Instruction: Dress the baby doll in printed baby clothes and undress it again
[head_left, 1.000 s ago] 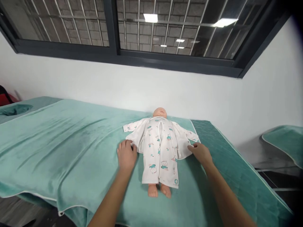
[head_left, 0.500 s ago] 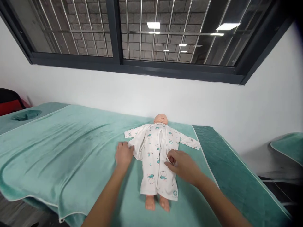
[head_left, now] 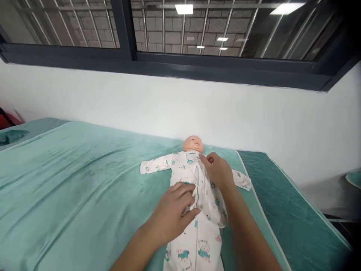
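Note:
A baby doll (head_left: 193, 143) lies on its back, head by the wall. It is dressed in a white printed baby outfit (head_left: 184, 233) with long sleeves spread to both sides. Over the doll's belly rests my left hand (head_left: 173, 212), its thumb and fingers apart beside the front opening. My right hand (head_left: 218, 169) is at the upper chest near the neck, thumb and forefinger closed on the edge of a loose front flap (head_left: 216, 205), which hangs over the doll's right-hand side in view. The doll's feet are out of frame.
Light green sheet (head_left: 70, 180) with folds covers the bed; a darker green cover (head_left: 278, 195) shows on the right. Behind stands a white wall (head_left: 135, 101) beneath a dark-framed window (head_left: 180, 66). Something red and black (head_left: 7, 119) is at the far left.
My left hand has moved from the outfit's left side onto the belly. My right hand has gone up from the leg to the chest. The left flap now lies across the front; the view is closer.

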The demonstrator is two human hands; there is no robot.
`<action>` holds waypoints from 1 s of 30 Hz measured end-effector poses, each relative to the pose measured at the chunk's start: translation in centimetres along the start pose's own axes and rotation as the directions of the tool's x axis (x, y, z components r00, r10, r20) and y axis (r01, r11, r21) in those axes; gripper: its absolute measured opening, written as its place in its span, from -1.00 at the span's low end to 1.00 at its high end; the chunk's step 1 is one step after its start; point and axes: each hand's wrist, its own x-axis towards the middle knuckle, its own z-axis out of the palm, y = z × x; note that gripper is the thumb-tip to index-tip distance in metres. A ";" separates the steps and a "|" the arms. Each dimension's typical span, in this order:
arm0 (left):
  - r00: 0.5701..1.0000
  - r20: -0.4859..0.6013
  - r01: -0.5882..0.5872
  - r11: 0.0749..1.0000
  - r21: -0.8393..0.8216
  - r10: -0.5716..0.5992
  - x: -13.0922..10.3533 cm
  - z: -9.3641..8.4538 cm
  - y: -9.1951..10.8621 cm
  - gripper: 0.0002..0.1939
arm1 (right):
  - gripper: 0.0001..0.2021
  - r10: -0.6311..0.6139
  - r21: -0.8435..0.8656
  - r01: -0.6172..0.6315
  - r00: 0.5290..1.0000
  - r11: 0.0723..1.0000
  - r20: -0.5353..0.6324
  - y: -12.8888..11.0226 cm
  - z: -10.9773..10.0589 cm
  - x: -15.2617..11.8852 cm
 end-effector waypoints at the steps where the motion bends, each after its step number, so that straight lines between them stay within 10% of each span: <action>1: 1.000 0.029 0.009 1.000 0.001 -0.009 0.5 -0.3 -0.4 -0.81 | -0.60 0.015 -0.038 -0.014 0.999 0.999 0.033 -0.3 0.6 0.6; 8: 0.872 -0.380 0.326 0.945 -0.020 -0.309 8.7 -3.4 -5.9 -0.73 | -0.64 -0.042 0.199 0.011 0.988 0.980 0.150 1.0 1.2 2.0; 14: 0.903 -0.155 0.391 0.916 -0.089 -0.401 13.6 -2.8 -7.6 -0.77 | -0.64 0.022 0.549 -0.179 0.960 0.816 0.280 1.1 0.8 2.6; 24: 0.890 -0.252 0.294 0.900 -0.322 -0.381 15.6 0.3 -5.0 -0.85 | -0.72 0.004 0.789 -0.177 0.976 0.588 0.216 1.1 1.8 3.0; 30: 0.908 -0.252 0.251 0.916 -0.313 -0.335 14.9 1.3 -6.1 -0.81 | -0.70 0.014 0.758 -0.175 0.977 0.628 0.214 0.8 2.7 2.9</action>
